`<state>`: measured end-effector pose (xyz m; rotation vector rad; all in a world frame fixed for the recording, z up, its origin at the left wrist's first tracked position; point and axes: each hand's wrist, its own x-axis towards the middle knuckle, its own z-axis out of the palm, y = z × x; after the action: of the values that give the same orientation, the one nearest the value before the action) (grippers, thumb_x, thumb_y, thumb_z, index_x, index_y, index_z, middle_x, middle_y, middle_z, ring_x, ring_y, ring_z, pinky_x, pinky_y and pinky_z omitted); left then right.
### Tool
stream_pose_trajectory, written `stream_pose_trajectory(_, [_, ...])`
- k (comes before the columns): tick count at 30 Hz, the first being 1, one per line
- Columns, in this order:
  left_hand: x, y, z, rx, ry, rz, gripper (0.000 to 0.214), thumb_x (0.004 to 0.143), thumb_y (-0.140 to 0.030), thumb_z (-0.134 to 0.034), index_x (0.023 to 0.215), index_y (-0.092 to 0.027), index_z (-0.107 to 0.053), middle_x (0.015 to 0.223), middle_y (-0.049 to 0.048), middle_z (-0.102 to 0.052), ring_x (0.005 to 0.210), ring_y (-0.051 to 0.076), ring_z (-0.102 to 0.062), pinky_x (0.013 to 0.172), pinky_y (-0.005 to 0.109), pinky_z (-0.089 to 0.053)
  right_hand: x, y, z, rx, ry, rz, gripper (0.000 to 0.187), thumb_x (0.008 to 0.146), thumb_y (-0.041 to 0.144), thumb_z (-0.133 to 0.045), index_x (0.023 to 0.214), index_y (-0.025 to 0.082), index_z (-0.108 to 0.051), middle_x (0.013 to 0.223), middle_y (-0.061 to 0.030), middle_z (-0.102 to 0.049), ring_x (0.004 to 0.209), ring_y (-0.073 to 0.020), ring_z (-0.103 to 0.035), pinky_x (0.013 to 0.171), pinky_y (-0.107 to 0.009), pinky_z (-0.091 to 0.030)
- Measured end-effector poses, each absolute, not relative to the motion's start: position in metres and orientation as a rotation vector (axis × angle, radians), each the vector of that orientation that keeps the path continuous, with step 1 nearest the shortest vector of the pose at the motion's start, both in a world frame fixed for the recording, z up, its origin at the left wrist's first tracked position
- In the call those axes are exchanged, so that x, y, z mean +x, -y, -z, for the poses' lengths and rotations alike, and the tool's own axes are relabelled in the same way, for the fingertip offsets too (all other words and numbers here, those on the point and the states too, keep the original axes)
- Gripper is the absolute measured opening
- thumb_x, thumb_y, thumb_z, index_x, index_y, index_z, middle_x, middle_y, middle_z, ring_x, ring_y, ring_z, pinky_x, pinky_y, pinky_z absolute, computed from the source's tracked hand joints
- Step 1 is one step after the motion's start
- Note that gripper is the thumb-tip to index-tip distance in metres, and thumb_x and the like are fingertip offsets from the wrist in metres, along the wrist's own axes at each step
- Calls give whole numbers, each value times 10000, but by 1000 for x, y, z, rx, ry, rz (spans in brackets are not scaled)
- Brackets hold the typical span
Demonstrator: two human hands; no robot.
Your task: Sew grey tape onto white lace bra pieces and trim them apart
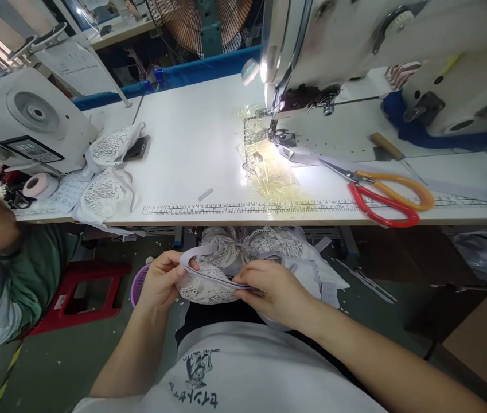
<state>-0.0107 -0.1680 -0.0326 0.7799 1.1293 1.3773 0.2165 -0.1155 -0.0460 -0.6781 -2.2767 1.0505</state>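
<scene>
Head view: lace garment (209, 287) pinched between closed fingers of left hand (161, 281) and right hand (275, 289) (in lap).

Single head view, from my own head, facing forward and down. Sewing machine (355, 51) looms close, upper right of frame. White table (191, 143) spreads left and below machine. My lap lies nearest camera, below table edge. Wide lens bends edges.
</scene>
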Motion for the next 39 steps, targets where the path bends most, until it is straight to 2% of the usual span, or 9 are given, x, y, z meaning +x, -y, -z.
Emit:
stream_pose_trajectory(10, [-9, 161, 37, 905, -1025, -1465, 93, 645, -261, -765, 684, -214, -695, 696, 12, -603, 667, 124, -550, 611, 246, -442, 218, 118, 51, -737, 2250, -981, 143, 807, 184, -507, 850, 175, -644, 769, -49, -598, 658, -141, -555, 561, -241, -429])
stream_pose_trajectory(16, [-1, 160, 37, 935, -1137, -1483, 178, 629, -334, -768, 653, -187, -669, 686, 24, -587, 631, 138, -550, 552, 250, -431, 222, 117, 56, -685, 2268, -1071, 134, 844, 189, -478, 847, 187, -612, 773, -49, -576, 630, -132, -556, 532, -227, -435])
stream_pose_trajectory(22, [-3, 157, 37, 1022, -1322, -1480, 243, 662, -370, -735, 652, -153, -628, 718, 36, -586, 634, 143, -555, 582, 273, -457, 218, 114, 61, -624, 2245, -1112, 130, 853, 190, -479, 857, 186, -610, 773, -47, -581, 659, -134, -582, 556, -223, -466])
stream_pose_trajectory(25, [-5, 162, 34, 1098, -1467, -1532, 123, 709, -253, -705, 784, -178, -643, 873, 42, -602, 828, 166, -568, 748, 298, -465, 215, 114, 59, -684, 2263, -1109, 142, 845, 195, -490, 821, 181, -629, 751, -43, -586, 641, -134, -582, 554, -230, -460])
stream_pose_trajectory(27, [-3, 166, 29, 1418, -1655, -1577, 276, 697, -159, -701, 956, -220, -625, 1009, 38, -597, 995, 182, -532, 898, 339, -420, 214, 113, 58, -716, 2288, -1077, 127, 827, 200, -518, 820, 177, -643, 744, -42, -597, 639, -141, -584, 565, -241, -454])
stream_pose_trajectory(29, [3, 167, 22, 1963, -1626, -1361, 367, 704, -122, -678, 1041, -239, -591, 1042, 43, -614, 1019, 198, -542, 956, 404, -397, 213, 111, 58, -740, 2335, -1036, 109, 805, 212, -554, 836, 178, -652, 733, -39, -605, 635, -146, -583, 564, -246, -441])
stream_pose_trajectory(32, [17, 160, 13, 2373, -1224, -764, 256, 789, -150, -590, 1038, -208, -582, 1017, 77, -641, 955, 201, -589, 962, 419, -400, 214, 110, 58, -792, 2417, -995, 69, 786, 220, -584, 757, 185, -636, 695, -27, -596, 611, -145, -568, 544, -245, -410])
stream_pose_trajectory(35, [31, 149, 12, 2398, -1151, -482, 184, 852, -222, -517, 1017, -166, -576, 930, 105, -638, 867, 208, -589, 844, 370, -452, 217, 113, 59, -898, 2372, -1016, 56, 747, 192, -601, 714, 190, -556, 656, -4, -578, 585, -143, -544, 530, -245, -397])
stream_pose_trajectory(39, [37, 139, 19, 2346, -1095, -345, 171, 872, -236, -472, 970, -163, -592, 842, 91, -612, 761, 194, -561, 670, 283, -435, 228, 112, 58, -851, 2327, -1072, 107, 744, 151, -560, 830, 178, -504, 735, -31, -611, 636, -160, -564, 561, -262, -422])
